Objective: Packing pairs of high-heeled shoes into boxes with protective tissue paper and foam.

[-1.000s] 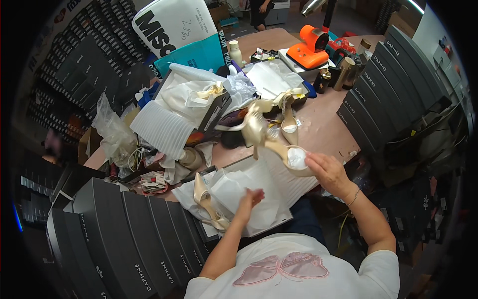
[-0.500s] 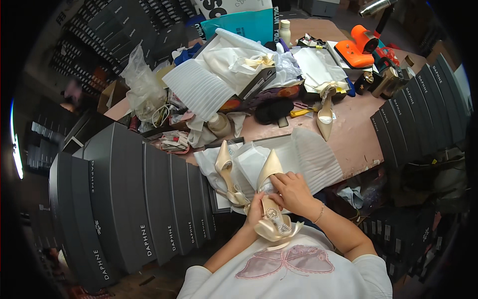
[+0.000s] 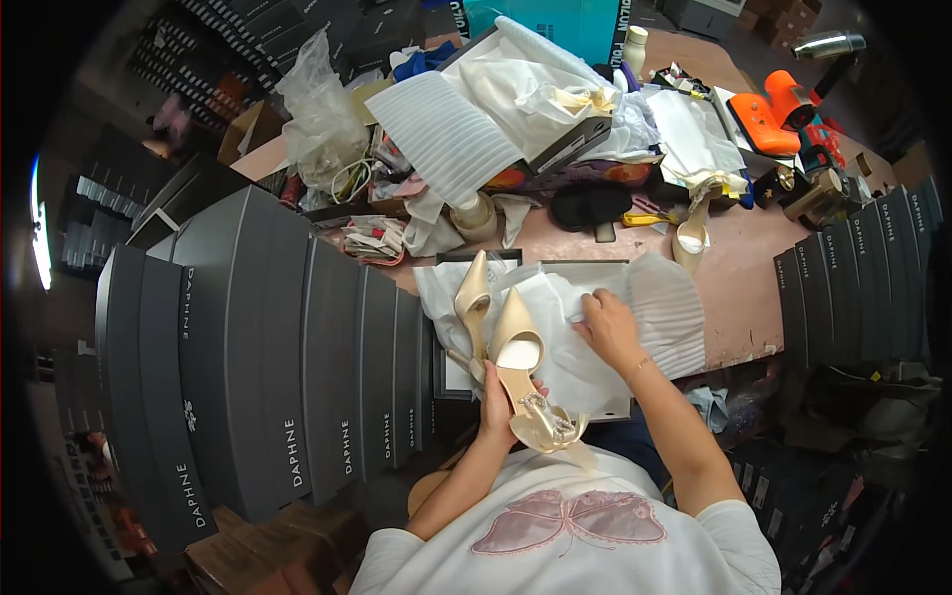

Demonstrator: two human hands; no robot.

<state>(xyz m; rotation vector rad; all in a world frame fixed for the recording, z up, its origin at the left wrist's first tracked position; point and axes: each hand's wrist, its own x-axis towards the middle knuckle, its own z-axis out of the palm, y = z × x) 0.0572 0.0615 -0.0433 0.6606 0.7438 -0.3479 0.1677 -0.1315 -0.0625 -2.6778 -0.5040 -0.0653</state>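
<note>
My left hand [image 3: 497,405] grips a cream pointed-toe pump [image 3: 515,321] round its middle, toe pointing away from me. Its strap end carries a sparkling ornament and a pale bow, and white padding shows inside the toe. To the left, a matching pump [image 3: 473,296] lies on its side on white paper at the shoebox's left end. My right hand [image 3: 608,332] is over the open shoebox [image 3: 587,262], its fingers curled and closed on white tissue paper [image 3: 557,342] lining it. Ribbed white foam wrap [image 3: 669,307] spreads over the box's right side.
Dark grey shoeboxes [image 3: 258,357] stand in a row at my left, and more [image 3: 843,278] at the right. Farther back on the pink table [image 3: 739,297] are another open shoebox [image 3: 570,149] with wrapping, a single cream shoe [image 3: 690,238], a yellow cutter [image 3: 645,218] and an orange device [image 3: 764,124].
My right hand has left the held pump's toe opening and moved right onto the tissue paper. The left hand still holds the pump. The whole view has shifted slightly.
</note>
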